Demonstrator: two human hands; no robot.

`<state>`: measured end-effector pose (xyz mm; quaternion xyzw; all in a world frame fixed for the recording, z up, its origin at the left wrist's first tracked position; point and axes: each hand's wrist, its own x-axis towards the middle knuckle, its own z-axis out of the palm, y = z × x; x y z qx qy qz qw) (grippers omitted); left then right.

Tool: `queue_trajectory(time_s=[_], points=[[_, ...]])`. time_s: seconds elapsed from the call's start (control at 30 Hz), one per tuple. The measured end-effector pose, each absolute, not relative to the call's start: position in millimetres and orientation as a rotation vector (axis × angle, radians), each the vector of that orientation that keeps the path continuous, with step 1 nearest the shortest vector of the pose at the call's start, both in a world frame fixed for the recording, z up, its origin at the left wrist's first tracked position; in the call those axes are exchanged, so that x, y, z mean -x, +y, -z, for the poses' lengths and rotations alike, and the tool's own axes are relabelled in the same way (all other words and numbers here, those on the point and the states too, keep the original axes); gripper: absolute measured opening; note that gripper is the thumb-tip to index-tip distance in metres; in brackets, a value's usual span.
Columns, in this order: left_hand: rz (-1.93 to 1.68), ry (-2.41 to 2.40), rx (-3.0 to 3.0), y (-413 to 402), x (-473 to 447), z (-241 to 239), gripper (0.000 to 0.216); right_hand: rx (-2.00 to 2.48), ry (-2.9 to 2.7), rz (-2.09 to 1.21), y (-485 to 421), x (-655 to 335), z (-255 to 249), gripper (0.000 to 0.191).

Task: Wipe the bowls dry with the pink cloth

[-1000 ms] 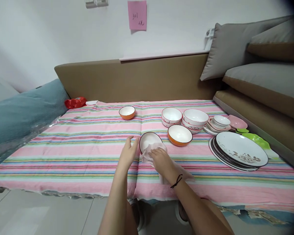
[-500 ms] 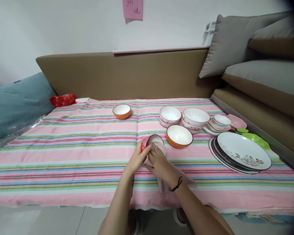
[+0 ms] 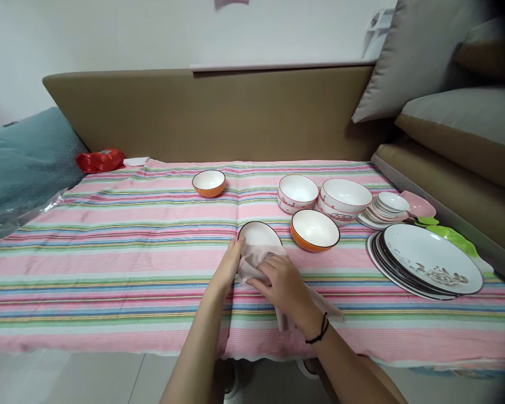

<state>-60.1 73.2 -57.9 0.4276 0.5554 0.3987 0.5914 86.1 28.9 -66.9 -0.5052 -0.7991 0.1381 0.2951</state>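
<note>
Close to the front of the striped cloth, my left hand (image 3: 230,262) grips the left rim of a bowl (image 3: 258,233) that is white inside with a dark rim. The bowl tilts so that its inside faces up towards me. My right hand (image 3: 283,279), with a black band on the wrist, presses a pale pinkish cloth (image 3: 258,259) into the bowl's near side. The cloth's loose end trails right under the wrist. Just right of the held bowl stands an orange bowl (image 3: 315,231) with a white inside. The fingers of my left hand are partly hidden behind the bowl.
Another orange bowl (image 3: 209,184) stands farther back left. Two stacks of white bowls with red rims (image 3: 298,193) are behind on the right. Stacked plates (image 3: 431,261), small dishes (image 3: 392,203) and a green leaf-shaped dish (image 3: 454,241) lie rightmost, beside cushions (image 3: 458,129).
The held bowl has turned from tipped sideways, its red patterned outside showing, to facing up with its white inside in view. My right hand and the cloth have shifted slightly right. The view has tilted down.
</note>
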Motion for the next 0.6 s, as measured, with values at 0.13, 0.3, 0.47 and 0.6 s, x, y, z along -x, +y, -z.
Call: queue_trajectory(time_s=[0.13,0.3,0.47,0.6], points=[[-0.875,1.289,-1.072,69.7,59.4,53.0,0.051,1.301,-2.227,-0.548,27.2,-93.4,64.9,0.024],[-0.862,1.249,-1.314,67.9,55.2,47.1,0.046,1.125,-2.302,-0.754,31.7,-99.3,66.3,0.059],[-0.794,1.276,-1.413,64.4,49.0,39.6,0.048,1.183,-2.366,-0.773,40.3,-96.9,73.5,0.095],[-0.819,1.208,-1.445,60.1,48.9,35.4,0.044,1.342,-2.337,-0.743,40.2,-87.9,73.7,0.106]])
